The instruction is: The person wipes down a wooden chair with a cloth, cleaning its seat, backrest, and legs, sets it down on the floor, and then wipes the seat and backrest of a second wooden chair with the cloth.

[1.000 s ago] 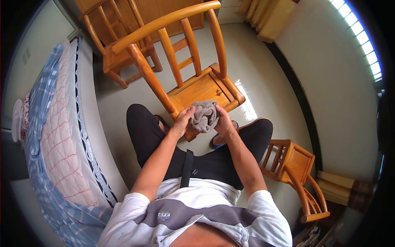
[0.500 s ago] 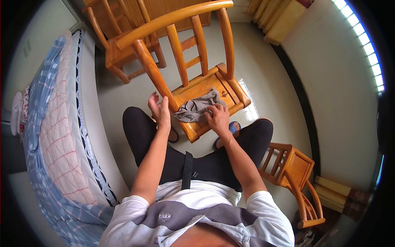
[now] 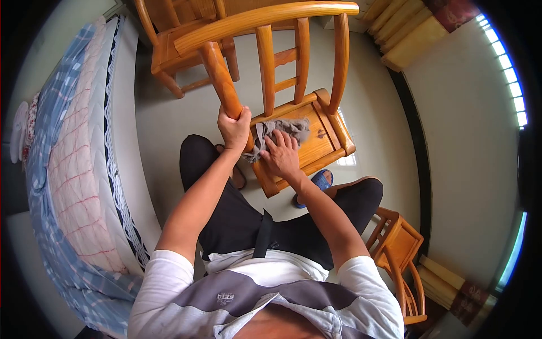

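Observation:
A wooden chair [image 3: 323,134] stands in front of me, its slatted back toward the upper left. My left hand [image 3: 235,129] is closed around the lower part of the chair's left back post [image 3: 220,76]. On the seat lies a crumpled grey-brown cloth [image 3: 297,127], bunched against that post. My right hand [image 3: 281,153] rests on the cloth with its fingers spread, palm down. Part of the cloth is hidden under this hand.
A second wooden chair [image 3: 166,53] is behind at the upper left; a smaller wooden chair [image 3: 402,243] stands at lower right. A bed [image 3: 79,186] runs along the left. Yellow curtains [image 3: 403,34] hang at upper right. My legs flank the seat.
My left hand has gone from open beside the post to gripping it. My right hand has shifted left with spread fingers, and the cloth is bunched nearer the post.

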`<action>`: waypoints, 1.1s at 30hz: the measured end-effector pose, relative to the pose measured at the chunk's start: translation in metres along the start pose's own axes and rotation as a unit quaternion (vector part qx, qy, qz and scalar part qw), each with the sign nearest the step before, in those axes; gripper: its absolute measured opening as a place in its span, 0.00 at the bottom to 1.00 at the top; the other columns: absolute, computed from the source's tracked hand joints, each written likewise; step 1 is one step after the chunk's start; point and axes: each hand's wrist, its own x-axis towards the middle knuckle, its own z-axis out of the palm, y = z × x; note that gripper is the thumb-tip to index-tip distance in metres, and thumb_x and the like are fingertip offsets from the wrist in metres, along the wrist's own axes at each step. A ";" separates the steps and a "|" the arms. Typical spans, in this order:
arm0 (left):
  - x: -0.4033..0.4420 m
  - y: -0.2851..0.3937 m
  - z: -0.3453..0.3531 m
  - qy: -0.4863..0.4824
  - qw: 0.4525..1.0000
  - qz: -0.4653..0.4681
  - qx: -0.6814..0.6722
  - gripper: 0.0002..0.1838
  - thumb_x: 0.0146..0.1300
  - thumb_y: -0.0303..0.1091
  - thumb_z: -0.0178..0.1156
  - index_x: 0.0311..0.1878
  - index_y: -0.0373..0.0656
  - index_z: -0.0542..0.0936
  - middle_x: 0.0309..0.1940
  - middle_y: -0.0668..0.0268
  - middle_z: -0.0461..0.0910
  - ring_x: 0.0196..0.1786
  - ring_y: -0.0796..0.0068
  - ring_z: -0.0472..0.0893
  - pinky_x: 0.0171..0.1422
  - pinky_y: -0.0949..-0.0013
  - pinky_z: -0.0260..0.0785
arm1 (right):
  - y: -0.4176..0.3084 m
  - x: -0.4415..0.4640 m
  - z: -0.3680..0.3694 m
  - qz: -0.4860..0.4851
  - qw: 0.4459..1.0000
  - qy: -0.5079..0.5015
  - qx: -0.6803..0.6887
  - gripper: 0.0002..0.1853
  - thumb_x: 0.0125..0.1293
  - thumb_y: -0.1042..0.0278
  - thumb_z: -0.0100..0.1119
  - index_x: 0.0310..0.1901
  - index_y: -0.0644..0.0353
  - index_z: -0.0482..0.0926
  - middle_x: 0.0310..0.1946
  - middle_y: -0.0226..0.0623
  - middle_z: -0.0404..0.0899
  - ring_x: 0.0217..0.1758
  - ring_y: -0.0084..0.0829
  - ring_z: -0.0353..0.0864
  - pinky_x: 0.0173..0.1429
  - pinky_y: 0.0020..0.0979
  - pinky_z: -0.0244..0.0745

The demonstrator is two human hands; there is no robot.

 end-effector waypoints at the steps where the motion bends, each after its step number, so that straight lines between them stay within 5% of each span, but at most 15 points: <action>1: 0.000 -0.002 -0.001 -0.014 1.000 0.006 -0.019 0.09 0.54 0.27 0.63 0.35 0.36 0.73 0.25 0.66 0.76 0.26 0.75 0.77 0.33 0.70 0.71 | -0.002 0.013 0.002 -0.003 1.000 0.001 0.004 0.25 0.62 0.48 0.56 0.58 0.50 0.74 0.61 0.39 0.65 0.67 0.40 0.59 0.69 0.46 0.50; 4: 0.001 -0.001 -0.003 -0.033 0.999 0.004 -0.033 0.10 0.54 0.28 0.64 0.35 0.36 0.72 0.25 0.66 0.76 0.27 0.75 0.77 0.35 0.69 0.71 | -0.008 0.028 0.005 0.050 0.996 -0.054 -0.041 0.24 0.63 0.50 0.55 0.59 0.48 0.73 0.62 0.40 0.64 0.68 0.41 0.58 0.70 0.46 0.49; 7: 0.003 -0.003 0.002 -0.021 0.999 0.021 -0.017 0.10 0.54 0.28 0.63 0.35 0.36 0.72 0.24 0.65 0.76 0.27 0.74 0.76 0.36 0.68 0.71 | 0.006 0.016 0.009 0.005 0.999 0.018 -0.026 0.24 0.61 0.52 0.57 0.58 0.49 0.74 0.61 0.40 0.65 0.67 0.39 0.60 0.68 0.46 0.51; 16: -0.002 0.000 0.001 -0.009 1.000 0.021 0.007 0.11 0.53 0.29 0.64 0.36 0.37 0.72 0.25 0.64 0.76 0.29 0.72 0.76 0.38 0.67 0.70 | 0.010 -0.071 -0.042 -0.053 0.993 -0.105 -0.031 0.26 0.61 0.49 0.57 0.59 0.51 0.74 0.61 0.40 0.66 0.67 0.39 0.60 0.69 0.45 0.51; 21: -0.003 0.002 0.005 0.013 0.999 0.028 0.011 0.11 0.53 0.29 0.63 0.36 0.38 0.72 0.25 0.62 0.76 0.29 0.68 0.77 0.38 0.66 0.70 | 0.005 -0.043 -0.018 -0.022 0.999 -0.021 -0.020 0.25 0.62 0.47 0.56 0.58 0.49 0.74 0.60 0.40 0.65 0.66 0.42 0.60 0.66 0.49 0.51; 30: 0.001 -0.003 0.003 0.016 0.998 0.044 0.045 0.12 0.53 0.31 0.64 0.36 0.37 0.72 0.25 0.59 0.76 0.28 0.62 0.78 0.38 0.63 0.71 | -0.011 0.037 -0.004 0.090 0.995 -0.052 0.000 0.17 0.62 0.56 0.56 0.53 0.43 0.79 0.58 0.38 0.68 0.62 0.41 0.64 0.62 0.47 0.56; 33: 0.000 -0.004 0.004 0.010 0.998 0.044 0.043 0.12 0.53 0.32 0.64 0.36 0.37 0.72 0.25 0.59 0.76 0.29 0.61 0.78 0.38 0.63 0.71 | 0.002 0.017 -0.001 0.006 1.000 0.001 0.001 0.19 0.60 0.60 0.57 0.54 0.43 0.78 0.57 0.36 0.70 0.62 0.40 0.65 0.63 0.46 0.57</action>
